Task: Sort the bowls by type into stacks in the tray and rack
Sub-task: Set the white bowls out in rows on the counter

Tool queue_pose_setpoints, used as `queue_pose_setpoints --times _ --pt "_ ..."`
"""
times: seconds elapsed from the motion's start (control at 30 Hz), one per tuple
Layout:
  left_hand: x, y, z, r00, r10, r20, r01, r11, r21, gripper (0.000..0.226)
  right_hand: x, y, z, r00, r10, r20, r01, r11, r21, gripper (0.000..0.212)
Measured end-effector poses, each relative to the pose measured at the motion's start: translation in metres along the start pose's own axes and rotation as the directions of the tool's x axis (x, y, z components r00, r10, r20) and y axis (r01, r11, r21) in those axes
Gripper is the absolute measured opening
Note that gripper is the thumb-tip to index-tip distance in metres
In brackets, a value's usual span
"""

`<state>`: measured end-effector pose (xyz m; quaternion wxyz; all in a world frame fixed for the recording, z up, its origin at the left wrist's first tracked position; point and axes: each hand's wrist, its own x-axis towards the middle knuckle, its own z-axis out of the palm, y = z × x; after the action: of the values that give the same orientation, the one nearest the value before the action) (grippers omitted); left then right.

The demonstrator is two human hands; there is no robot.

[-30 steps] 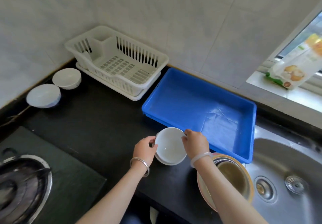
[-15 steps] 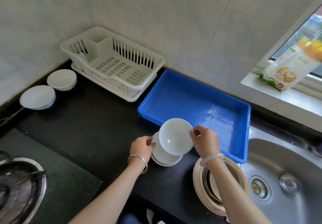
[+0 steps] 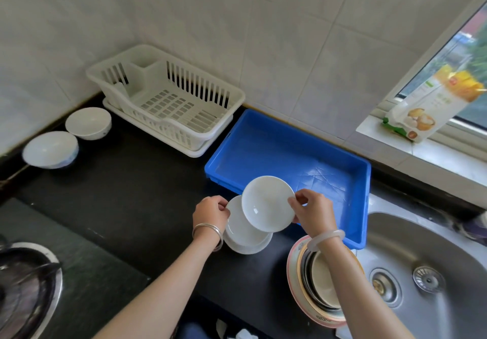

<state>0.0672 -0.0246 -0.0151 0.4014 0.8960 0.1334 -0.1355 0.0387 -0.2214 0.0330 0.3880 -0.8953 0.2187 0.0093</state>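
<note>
Two-handed hold on white bowls: pinching the rim of a tilted shallow bowl (image 3: 267, 203) with the right hand (image 3: 313, 212), over the blue tray (image 3: 290, 151) near edge; gripping the stack (image 3: 245, 237) beneath with the left hand (image 3: 209, 213), on the black surface (image 3: 131, 193). Beyond, white rack (image 3: 168, 101) beside the tray, two deeper bowls (image 3: 88, 122) left of it.

Place: a home kitchen.
Worktop: a black counter (image 3: 118, 193) is running along a white tiled wall (image 3: 237, 35).
Washing: a steel sink (image 3: 448, 246) is sitting at the right; a white dish rack (image 3: 184, 133) is standing by the wall.
Cooking: a gas burner (image 3: 23, 291) is showing at lower left.
Light: a window (image 3: 474, 35) is letting daylight in.
</note>
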Motion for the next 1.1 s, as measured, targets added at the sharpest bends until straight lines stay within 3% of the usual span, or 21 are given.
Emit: queue_pose_setpoints --times 0.23,0.43,0.77,1.1 --pt "0.006 -0.012 -0.05 0.997 -0.065 -0.032 0.057 0.978 -0.202 0.026 0.006 -0.033 -0.002 0.997 -0.074 0.014 0.072 0.988 0.137 0.013" --pt "0.019 -0.054 -0.096 0.964 -0.209 -0.163 0.138 0.92 -0.366 0.029 0.017 -0.073 0.032 0.988 -0.111 0.105 0.093 0.983 0.161 0.01" --pt "0.042 -0.155 -0.148 0.783 -0.528 -0.329 0.206 0.719 -0.664 0.023 0.038 -0.126 0.159 0.925 -0.109 0.364 0.065 0.989 0.131 0.009" --pt "0.093 -0.203 -0.186 0.654 -0.695 -0.3 0.146 0.504 -0.851 0.028 0.081 -0.181 0.269 0.884 0.046 0.466 -0.118 0.985 0.126 0.005"
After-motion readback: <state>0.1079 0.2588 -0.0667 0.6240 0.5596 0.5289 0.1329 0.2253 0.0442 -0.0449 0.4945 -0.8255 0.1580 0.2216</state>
